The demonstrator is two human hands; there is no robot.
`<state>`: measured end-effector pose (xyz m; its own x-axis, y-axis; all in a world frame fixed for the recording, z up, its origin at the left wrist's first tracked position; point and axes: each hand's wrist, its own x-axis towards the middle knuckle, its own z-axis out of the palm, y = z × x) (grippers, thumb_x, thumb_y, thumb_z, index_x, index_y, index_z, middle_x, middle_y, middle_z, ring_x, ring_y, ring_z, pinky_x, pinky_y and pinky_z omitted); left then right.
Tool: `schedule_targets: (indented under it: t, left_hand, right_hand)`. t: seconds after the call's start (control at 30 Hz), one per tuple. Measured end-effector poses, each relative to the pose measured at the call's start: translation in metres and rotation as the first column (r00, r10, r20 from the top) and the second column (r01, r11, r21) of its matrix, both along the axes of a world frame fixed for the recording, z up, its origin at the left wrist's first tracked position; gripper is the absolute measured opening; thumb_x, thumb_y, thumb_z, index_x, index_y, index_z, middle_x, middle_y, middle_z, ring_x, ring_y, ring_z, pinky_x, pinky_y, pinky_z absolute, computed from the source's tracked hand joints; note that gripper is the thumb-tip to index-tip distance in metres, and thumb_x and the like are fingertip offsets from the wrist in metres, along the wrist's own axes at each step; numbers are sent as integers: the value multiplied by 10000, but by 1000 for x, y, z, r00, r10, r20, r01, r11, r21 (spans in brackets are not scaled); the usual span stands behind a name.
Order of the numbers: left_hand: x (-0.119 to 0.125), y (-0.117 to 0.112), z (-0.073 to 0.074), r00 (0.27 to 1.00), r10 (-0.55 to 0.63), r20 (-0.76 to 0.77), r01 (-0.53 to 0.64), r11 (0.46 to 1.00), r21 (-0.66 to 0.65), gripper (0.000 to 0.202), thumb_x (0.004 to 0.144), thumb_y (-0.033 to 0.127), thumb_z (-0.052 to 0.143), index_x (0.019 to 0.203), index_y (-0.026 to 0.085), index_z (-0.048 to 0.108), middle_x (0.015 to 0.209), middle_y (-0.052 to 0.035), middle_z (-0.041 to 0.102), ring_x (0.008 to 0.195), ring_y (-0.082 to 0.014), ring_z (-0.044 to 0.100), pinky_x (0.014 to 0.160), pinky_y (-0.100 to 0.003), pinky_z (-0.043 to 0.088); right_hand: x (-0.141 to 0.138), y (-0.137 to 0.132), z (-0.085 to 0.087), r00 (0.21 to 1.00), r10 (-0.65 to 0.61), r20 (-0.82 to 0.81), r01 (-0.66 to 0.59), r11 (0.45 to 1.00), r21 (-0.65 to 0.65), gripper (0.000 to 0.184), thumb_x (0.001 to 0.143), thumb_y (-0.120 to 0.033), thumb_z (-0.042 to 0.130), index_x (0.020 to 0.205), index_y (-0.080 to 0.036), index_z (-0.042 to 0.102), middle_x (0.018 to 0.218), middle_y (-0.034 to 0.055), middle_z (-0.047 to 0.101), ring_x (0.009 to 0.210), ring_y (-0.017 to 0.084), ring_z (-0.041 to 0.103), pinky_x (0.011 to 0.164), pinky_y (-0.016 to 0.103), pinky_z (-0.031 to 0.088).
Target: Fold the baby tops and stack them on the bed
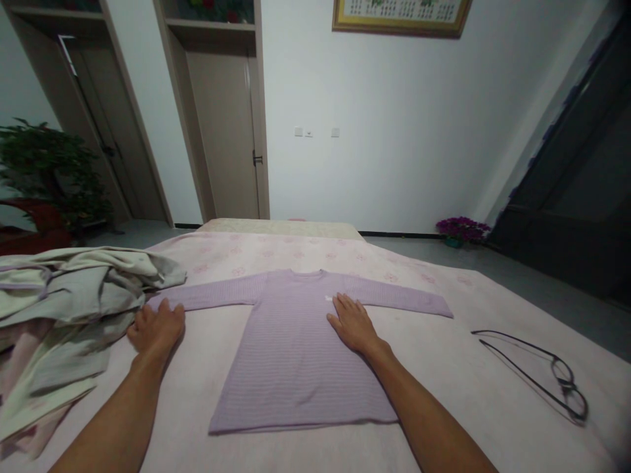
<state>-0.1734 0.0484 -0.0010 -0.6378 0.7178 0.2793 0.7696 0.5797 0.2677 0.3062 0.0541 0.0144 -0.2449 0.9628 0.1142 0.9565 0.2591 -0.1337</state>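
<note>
A lilac long-sleeved sweater (290, 348) lies spread flat on the pale pink bed (444, 368), sleeves stretched out to both sides. My right hand (351, 322) rests flat and open on the sweater's right chest, fingers pointing away from me. My left hand (156, 327) lies on the end of the left sleeve, at the cuff, with its fingers curled down onto the cloth; whether they pinch the sleeve I cannot make out.
A crumpled heap of cream and grey clothing (64, 309) lies at the bed's left edge. Black-rimmed glasses (547, 371) rest on the bed to the right. A potted plant (46, 174), closed doors (227, 131) and purple flowers (461, 230) stand beyond.
</note>
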Motion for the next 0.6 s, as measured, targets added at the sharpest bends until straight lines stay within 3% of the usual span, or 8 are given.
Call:
schedule_targets:
  t: [0.13,0.33,0.5,0.6]
  left_hand:
    - [-7,5,2,998,38,40,-38,999,-1,593,945,494,317,1333,114,556,1382,-271,480,1249,-470,438,965,-574,370]
    - [-17,9,4,998,58,5,-58,996,65,491,912,377,424,1267,91,604,1321,-286,530,1178,-487,478,855,-591,413]
    - [-21,11,1,998,40,-48,-38,998,39,441,894,366,481,1259,163,624,1282,-200,573,1160,-439,512,866,-558,434]
    - [-22,10,1,999,-36,-9,36,996,85,404,869,347,516,1204,176,664,1231,-185,601,1135,-432,534,873,-559,451]
  right_hand:
    - [0,-1,2,1000,3,-5,-3,1000,-2,674,997,-516,273,1535,-115,340,1618,132,264,1506,246,186,1214,446,62]
    - [-1,-1,1,1000,-7,-4,7,1000,4,662,998,-508,290,1530,-119,352,1615,124,275,1501,244,200,1213,443,70]
    - [-1,0,1,1000,-10,-3,10,1000,1,662,999,-513,284,1533,-128,346,1619,120,266,1503,242,192,1213,438,63]
    - [-1,0,1,1000,-7,-9,7,1000,1,663,999,-515,287,1532,-127,348,1617,125,269,1502,243,195,1211,436,65]
